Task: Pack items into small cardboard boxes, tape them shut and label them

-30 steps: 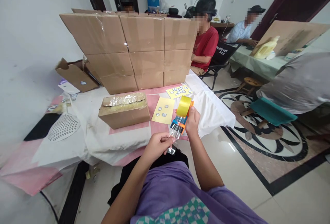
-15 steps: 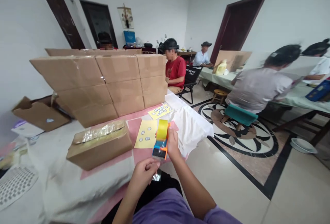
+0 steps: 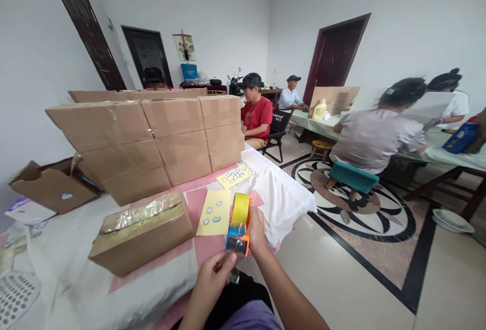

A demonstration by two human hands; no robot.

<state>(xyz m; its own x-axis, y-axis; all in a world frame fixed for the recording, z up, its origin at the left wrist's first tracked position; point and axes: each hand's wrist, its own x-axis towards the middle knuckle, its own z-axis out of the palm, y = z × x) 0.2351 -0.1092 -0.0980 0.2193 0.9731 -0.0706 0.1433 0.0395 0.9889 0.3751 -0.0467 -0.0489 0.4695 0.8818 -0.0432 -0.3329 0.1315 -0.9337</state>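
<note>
My right hand (image 3: 258,229) is wrapped round the side of a tape dispenser (image 3: 239,223), orange and blue with a fat yellow roll. Just below its cutting end, my left hand (image 3: 213,274) has thumb and fingers pinched on the tape's loose end. A short strip of clear tape (image 3: 234,276) hangs under the fingertips. To the left on the table lies a cardboard box (image 3: 146,239), its top seam covered with shiny tape. A yellow sheet with small stickers (image 3: 214,213) lies just beyond the dispenser.
Stacked cardboard boxes (image 3: 178,137) form a wall across the table's back. An opened carton (image 3: 56,186) stands at far left, and a second yellow sheet (image 3: 235,175) lies by the stack. People sit beyond, one in a red shirt (image 3: 258,117).
The view has tilted up, so the table and boxes appear lower. My left fingers now sit closer to the dispenser's cutting end. Both hands keep their hold.
</note>
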